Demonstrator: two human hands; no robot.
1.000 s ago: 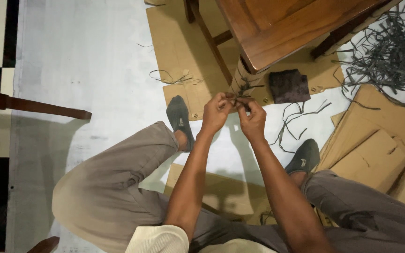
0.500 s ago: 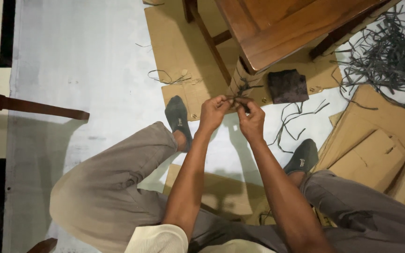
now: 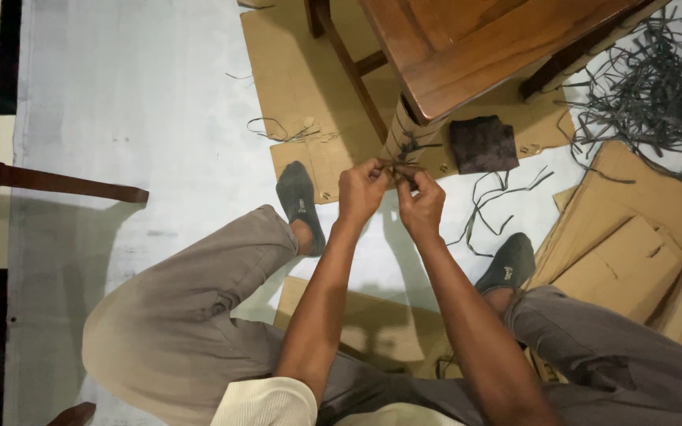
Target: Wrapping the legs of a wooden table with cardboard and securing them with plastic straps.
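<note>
Head view: we look down at our two hands near the middle of the frame. Our left hand (image 3: 361, 192) and our right hand (image 3: 421, 203) are close together, and both pinch a thin dark strip (image 3: 404, 156) with closed fingers. The strip is tied around a table leg (image 3: 402, 134) wrapped in cardboard, just above our hands. The brown wooden table (image 3: 475, 43) fills the top middle. A dark cloth (image 3: 484, 144) lies just right of the leg. A big pile of dark strips (image 3: 657, 95) sits in the upper right. Flat cardboard pieces (image 3: 641, 252) lie at the right.
</note>
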